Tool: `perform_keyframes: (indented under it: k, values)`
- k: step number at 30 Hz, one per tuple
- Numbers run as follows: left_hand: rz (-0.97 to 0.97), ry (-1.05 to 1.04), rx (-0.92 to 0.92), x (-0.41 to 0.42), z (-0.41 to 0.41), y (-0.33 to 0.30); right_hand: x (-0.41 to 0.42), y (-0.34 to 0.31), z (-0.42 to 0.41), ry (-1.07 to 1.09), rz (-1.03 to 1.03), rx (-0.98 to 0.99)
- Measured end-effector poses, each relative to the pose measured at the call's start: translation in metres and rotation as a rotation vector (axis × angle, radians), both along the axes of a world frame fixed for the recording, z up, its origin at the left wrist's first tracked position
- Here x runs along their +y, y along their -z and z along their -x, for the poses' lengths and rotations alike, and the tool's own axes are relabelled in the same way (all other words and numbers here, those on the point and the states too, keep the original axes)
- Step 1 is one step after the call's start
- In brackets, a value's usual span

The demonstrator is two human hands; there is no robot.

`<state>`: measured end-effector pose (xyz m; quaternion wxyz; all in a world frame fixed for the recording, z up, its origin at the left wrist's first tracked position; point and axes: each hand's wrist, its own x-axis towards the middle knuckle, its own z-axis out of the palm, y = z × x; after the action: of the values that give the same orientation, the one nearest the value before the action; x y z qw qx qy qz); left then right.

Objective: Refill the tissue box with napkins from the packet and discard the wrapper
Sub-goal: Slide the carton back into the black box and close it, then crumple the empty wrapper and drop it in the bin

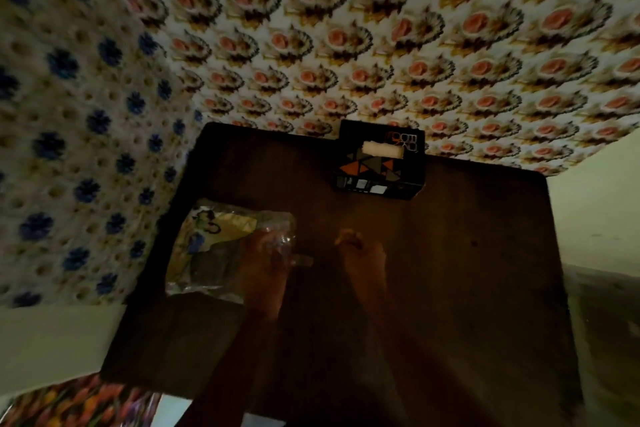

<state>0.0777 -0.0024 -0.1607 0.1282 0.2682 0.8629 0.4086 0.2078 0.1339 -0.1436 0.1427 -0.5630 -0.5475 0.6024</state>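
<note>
Tissue box (379, 163) shows napkins at its slot (refill looks done); left hand (266, 262) clutches the wrapper (221, 246), undiscarded; right hand's (362, 253) grip unclear.

One tissue box (379, 163), one wrapper (221, 246), two hands, one table (450, 270).

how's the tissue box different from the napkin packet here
The tissue box is a rigid dark carton with orange and grey triangles; the napkin packet is soft, crinkled clear plastic with yellow print. The box stands untouched at the table's far edge, while the packet lies near the left edge under the left hand. Both rest on the dark table.
</note>
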Motion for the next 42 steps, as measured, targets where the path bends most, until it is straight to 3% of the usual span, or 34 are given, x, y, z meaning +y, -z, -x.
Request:
perform_keyframes:
  k: [1, 3, 6, 8, 11, 16, 20, 23, 25, 27, 30, 33, 36, 40, 42]
  values:
    - [0.127, 0.034, -0.009, -0.01, 0.009, 0.003, -0.003, 0.002, 0.005, -0.043, 0.003, -0.021]
    - [0.29, -0.116, 0.045, -0.032, 0.028, 0.007, -0.012, 0.007, 0.024, -0.169, 0.006, -0.058]
    - [0.393, -0.392, 0.113, -0.053, 0.047, 0.007, -0.025, 0.008, 0.048, -0.329, -0.04, -0.062]
    - [0.46, -0.456, 0.023, -0.065, 0.059, 0.008, -0.03, 0.01, 0.064, -0.449, -0.151, -0.058]
    - [0.513, -0.32, -0.08, -0.076, 0.077, 0.013, -0.029, 0.015, 0.085, -0.617, -0.351, -0.212]
    - [0.258, -0.166, -0.235, -0.068, 0.084, 0.014, -0.029, 0.025, 0.103, -0.827, -0.486, -0.441]
    - [0.241, 0.104, -0.139, -0.047, 0.071, 0.013, -0.032, 0.033, 0.103, -0.946, -0.48, -0.322]
    - [0.419, 0.237, -0.145, -0.033, 0.069, 0.013, -0.028, 0.041, 0.102, -1.063, -0.463, -0.296]
    - [0.518, 0.286, -0.151, -0.028, 0.07, 0.014, -0.025, 0.035, 0.097, -1.055, -0.467, -0.269]
    - [0.484, 0.235, -0.176, -0.026, 0.072, 0.017, -0.025, 0.024, 0.087, -0.996, -0.53, -0.178]
    - [0.392, 0.132, -0.152, -0.023, 0.074, 0.025, -0.035, 0.01, 0.063, -0.626, -0.707, -0.029]
    - [0.357, 0.067, -0.126, -0.018, 0.07, 0.029, -0.056, 0.02, 0.035, -0.353, -0.625, -0.16]
    - [0.319, 0.033, -0.173, -0.015, 0.063, 0.024, -0.072, 0.047, 0.02, -0.325, -0.411, -0.144]
    - [0.173, 0.088, -0.251, -0.017, 0.054, 0.018, -0.073, 0.052, 0.029, -0.334, -0.378, 0.024]
    - [0.208, 0.125, -0.227, -0.018, 0.051, 0.02, -0.066, 0.051, 0.038, -0.359, -0.419, 0.045]
